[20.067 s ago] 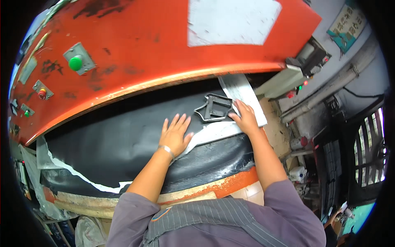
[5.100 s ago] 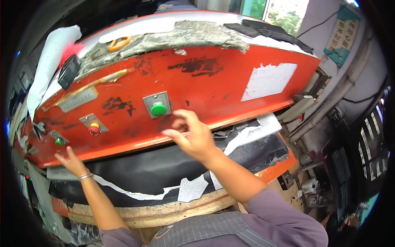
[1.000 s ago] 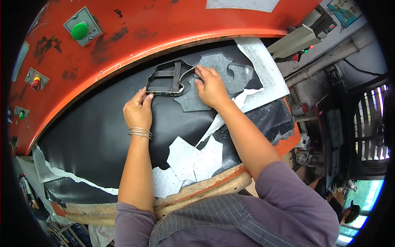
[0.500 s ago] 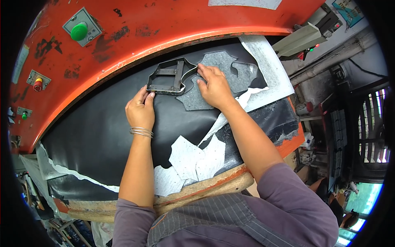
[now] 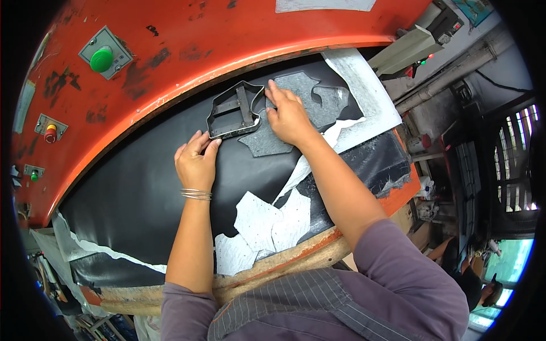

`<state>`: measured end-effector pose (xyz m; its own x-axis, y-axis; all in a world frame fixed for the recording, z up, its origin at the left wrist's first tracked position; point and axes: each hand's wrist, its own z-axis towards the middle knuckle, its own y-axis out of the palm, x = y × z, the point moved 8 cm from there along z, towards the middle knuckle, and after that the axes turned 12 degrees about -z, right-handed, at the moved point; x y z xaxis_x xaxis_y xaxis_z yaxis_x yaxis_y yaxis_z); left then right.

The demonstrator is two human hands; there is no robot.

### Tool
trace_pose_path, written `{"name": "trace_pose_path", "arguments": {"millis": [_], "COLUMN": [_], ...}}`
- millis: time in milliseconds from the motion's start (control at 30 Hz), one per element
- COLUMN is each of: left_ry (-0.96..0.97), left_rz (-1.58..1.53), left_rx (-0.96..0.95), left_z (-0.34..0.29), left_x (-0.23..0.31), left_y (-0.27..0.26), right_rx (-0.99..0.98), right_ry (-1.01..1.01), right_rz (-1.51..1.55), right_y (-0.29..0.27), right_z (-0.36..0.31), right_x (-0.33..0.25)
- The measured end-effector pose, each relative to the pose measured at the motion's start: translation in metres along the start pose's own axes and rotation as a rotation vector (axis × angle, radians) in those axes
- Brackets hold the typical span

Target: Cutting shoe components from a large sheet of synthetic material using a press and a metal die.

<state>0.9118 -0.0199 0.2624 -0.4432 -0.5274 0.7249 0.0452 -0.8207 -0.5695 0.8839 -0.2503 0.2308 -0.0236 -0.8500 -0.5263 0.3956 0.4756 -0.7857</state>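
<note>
A black metal cutting die (image 5: 243,105), an open angular frame with cross bars, rests on a sheet of black leather-like material (image 5: 131,176). My left hand (image 5: 196,161) has its thumb and fingertips at the die's near left corner. From the other side, my right hand (image 5: 289,118) presses its fingertips against the die's right edge, its palm over the grey cut-out area (image 5: 264,141). The die is held between both hands. Closer to me, several pale cut pieces (image 5: 259,219) overlap on the sheet.
An orange machine body (image 5: 170,34) arches over the far side, with a green push button (image 5: 102,59) and a red knob (image 5: 50,134). A wooden edge (image 5: 284,264) borders the near side. White backing (image 5: 369,96) shows at right. Another person (image 5: 475,284) is at far right.
The die has turned slightly counterclockwise, its left corner coming nearer to me. Both hands have moved along with it. The whole view has shifted a little.
</note>
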Motion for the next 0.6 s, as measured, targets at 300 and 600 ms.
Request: {"name": "trace_pose_path", "arguments": {"millis": [300, 600], "left_ry": [-0.043, -0.144], "left_rz": [-0.079, -0.121], "left_rx": [-0.004, 0.022], "left_z": [0.001, 0.004], "left_x": [-0.004, -0.016], "left_y": [0.004, 0.003], "right_rx": [0.081, 0.102], "right_ry": [0.039, 0.04], "right_rz": [0.023, 0.035], "right_y": [-0.002, -0.002], "right_z": [0.0, 0.0], "right_x": [0.003, 0.003]}}
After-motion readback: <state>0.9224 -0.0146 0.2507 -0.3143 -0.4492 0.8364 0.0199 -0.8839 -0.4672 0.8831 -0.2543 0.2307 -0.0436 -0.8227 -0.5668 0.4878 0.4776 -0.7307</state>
